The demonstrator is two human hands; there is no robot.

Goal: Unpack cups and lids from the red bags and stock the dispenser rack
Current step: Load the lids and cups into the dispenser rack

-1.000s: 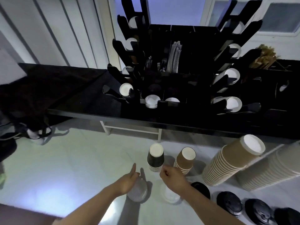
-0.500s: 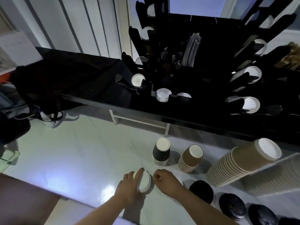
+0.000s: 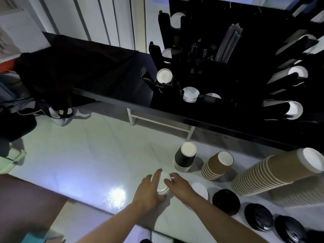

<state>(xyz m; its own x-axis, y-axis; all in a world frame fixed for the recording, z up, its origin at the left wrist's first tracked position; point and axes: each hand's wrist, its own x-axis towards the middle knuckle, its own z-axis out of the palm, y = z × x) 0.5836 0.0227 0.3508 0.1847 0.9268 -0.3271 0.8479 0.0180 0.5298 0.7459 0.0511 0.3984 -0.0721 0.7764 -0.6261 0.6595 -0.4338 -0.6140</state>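
Observation:
A small stack of white lids point(image 3: 163, 185) sits low over the pale floor, held between both hands. My left hand point(image 3: 149, 192) curls round its left side, fingers over the top. My right hand point(image 3: 178, 185) pinches its right edge. Another white lid point(image 3: 200, 190) lies flat just right of them. The black dispenser rack point(image 3: 228, 81) stands on a dark counter behind, with white cup bottoms and lids showing in its slots. Upside-down stacks stand on the floor: black cups point(image 3: 185, 159), brown cups point(image 3: 217, 165) and a long leaning brown stack point(image 3: 273, 172).
Several black lid stacks point(image 3: 226, 201) lie in a row at the lower right. The dark counter edge point(image 3: 140, 106) runs across the middle, a white frame point(image 3: 157, 120) beneath it. Dark bags point(image 3: 15, 106) crowd the left. A brown surface point(image 3: 26, 204) fills the lower left.
The two hands came together over the white lids and gathered them into one small stack held between them. The view shifted closer and leftward.

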